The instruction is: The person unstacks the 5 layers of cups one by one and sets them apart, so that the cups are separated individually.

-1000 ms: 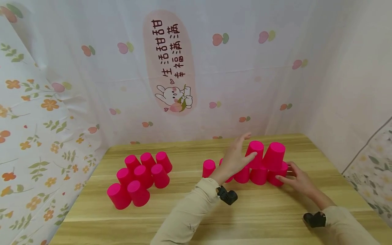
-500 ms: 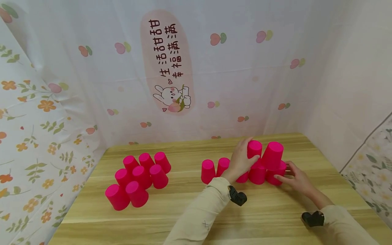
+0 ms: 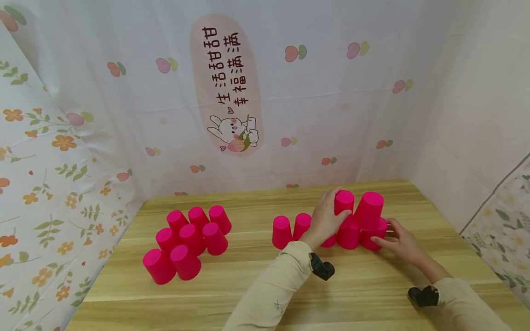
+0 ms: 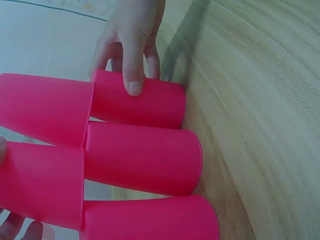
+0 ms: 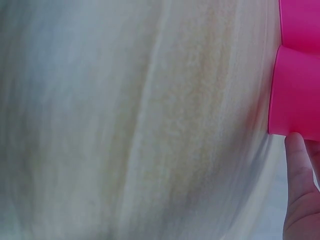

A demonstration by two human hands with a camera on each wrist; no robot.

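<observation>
With my left hand (image 3: 325, 218), right of the frame's centre, I have thumb and fingers curled round the left upper cup (image 3: 344, 202), while my right hand (image 3: 405, 243), farther right, holds the end cup (image 3: 367, 240) between thumb and fingers. The right upper cup (image 3: 368, 211) stands just beside the left one, both upside down on the pink bottom row (image 3: 348, 238). Across the counter (image 3: 248, 289), at left of frame, stand eight more upside-down cups (image 3: 192, 239).

Indoors, curtained off, rm type unclear, fruit-print cloth (image 3: 323, 101) at back w/ cartoon bunny (image 3: 233, 130) & Chinese txt (image 3: 215, 56), floral cloth (image 3: 37, 161) on L, wood-grain counter (image 3: 165, 308)
</observation>
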